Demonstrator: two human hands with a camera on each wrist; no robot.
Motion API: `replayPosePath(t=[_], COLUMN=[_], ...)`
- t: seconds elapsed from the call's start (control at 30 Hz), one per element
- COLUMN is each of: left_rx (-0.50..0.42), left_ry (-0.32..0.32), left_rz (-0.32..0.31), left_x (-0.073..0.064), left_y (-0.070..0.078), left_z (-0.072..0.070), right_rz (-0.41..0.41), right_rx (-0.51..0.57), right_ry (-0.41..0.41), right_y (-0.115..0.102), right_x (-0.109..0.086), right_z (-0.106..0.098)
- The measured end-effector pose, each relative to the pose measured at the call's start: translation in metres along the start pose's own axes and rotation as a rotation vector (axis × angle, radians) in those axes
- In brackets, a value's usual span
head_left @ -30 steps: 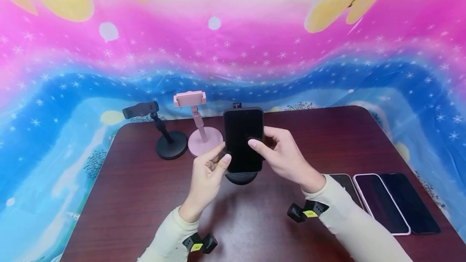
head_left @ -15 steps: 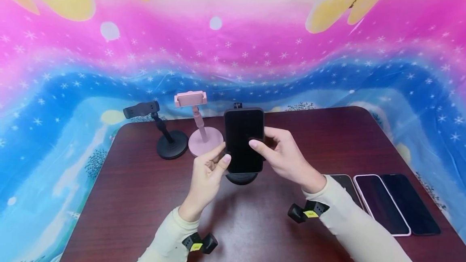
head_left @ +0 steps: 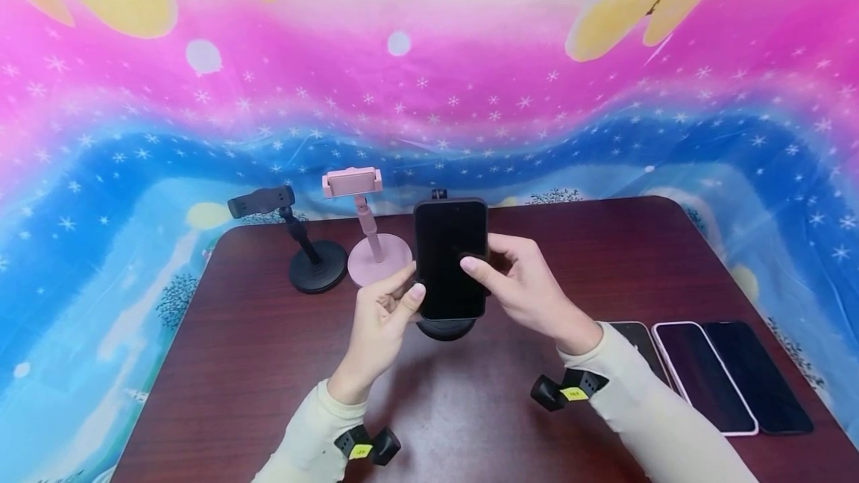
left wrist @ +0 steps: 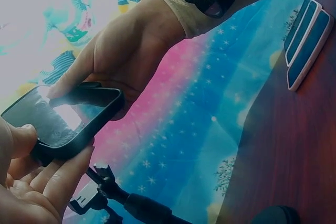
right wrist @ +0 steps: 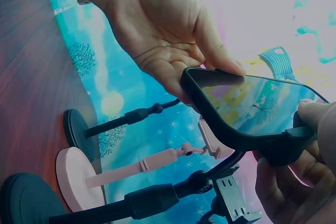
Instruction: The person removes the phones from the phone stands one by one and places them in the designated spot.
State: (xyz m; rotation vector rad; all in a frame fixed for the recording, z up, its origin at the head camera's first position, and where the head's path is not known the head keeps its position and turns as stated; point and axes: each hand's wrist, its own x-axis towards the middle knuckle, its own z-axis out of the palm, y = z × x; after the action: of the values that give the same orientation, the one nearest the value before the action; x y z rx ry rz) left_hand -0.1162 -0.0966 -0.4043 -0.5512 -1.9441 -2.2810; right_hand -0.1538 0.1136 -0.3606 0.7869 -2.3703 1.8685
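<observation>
A smartphone in a black case (head_left: pixel 450 244) stands upright in the head view, its dark screen facing me. My left hand (head_left: pixel 381 326) pinches its lower left edge, thumb in front and fingers behind. My right hand (head_left: pixel 530 285) grips the opposite edge, thumb over the screen. Behind the phone is a black phone stand, its round base (head_left: pixel 446 329) showing below and its post (right wrist: pixel 149 202) plain in the right wrist view. A black clip piece (right wrist: pixel 286 148) sits at the phone's edge by my right fingers. A grey bracket (right wrist: pixel 233 195) also hangs on that stand.
To the left stand a pink phone stand (head_left: pixel 378 256) and another black phone stand (head_left: pixel 317 267). Several phones, one a white-rimmed phone (head_left: pixel 705 375), lie at the right of the brown table (head_left: pixel 268 371), partly under my right sleeve. A patterned cloth (head_left: pixel 429 95) hangs behind.
</observation>
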Motion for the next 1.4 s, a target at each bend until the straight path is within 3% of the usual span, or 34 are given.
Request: replayPosePath(t=[0.17,0.37,0.53,0.8,1.1,1.23,1.4], left_rx=[0.010,0.131,0.164,0.346,0.372,0.418,0.484], left_ry=[0.009,0.078,0.065,0.151,0.201,0.183,0.106], left_rz=[0.001,-0.033,-0.035,-0.063,-0.093,-0.070,0.038], left_x=[0.000,-0.003,-0.003,-0.005,-0.007,-0.007,-0.005], left_y=[-0.001,0.002,0.005,0.012,0.016,0.017,0.017], left_z=[0.000,0.002,0.002,0.004,0.008,0.007,0.000], right_rz=[0.003,-0.005,-0.005,-0.017,-0.038,-0.027,-0.001], right_rx=[0.004,-0.033,-0.071,-0.149,-0.232,-0.228,-0.222], right_ry=[-0.001,0.006,0.018,0.025,0.008,-0.009,-0.026], right_y=[0.000,0.000,-0.001,-0.003,-0.006,-0.007,-0.008], right_x=[0.000,-0.001,-0.003,-0.004,-0.004,-0.003,-0.002], right_z=[0.000,0.000,0.001,0.000,-0.003,-0.005,-0.005])
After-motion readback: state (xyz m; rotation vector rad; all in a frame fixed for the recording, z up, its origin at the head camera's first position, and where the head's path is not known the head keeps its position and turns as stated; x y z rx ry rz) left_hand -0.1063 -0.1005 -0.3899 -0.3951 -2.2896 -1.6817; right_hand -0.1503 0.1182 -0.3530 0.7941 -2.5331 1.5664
